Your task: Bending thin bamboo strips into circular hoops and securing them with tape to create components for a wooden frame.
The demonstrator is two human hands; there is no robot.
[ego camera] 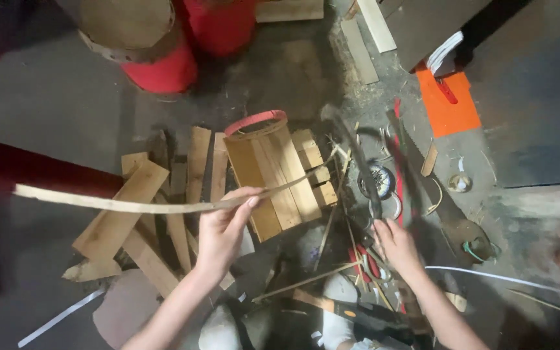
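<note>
My left hand (225, 227) pinches a long thin bamboo strip (111, 205) that runs from the far left across to a wooden block stack. My right hand (393, 243) grips the handle of a long dark blade (358, 162), blurred, which points up and away from me. Between the hands lies a stack of pale wooden boards (273, 178) with a red band (254, 122) at its far end. The strip's right end passes over these boards.
Loose wooden planks (131, 220) lie fanned on the floor at left. Red cylinders (163, 68) and a round woven lid stand at top. An orange sheet (448, 104), a small round tin (380, 181), thin sticks and a white cord (500, 277) are at right.
</note>
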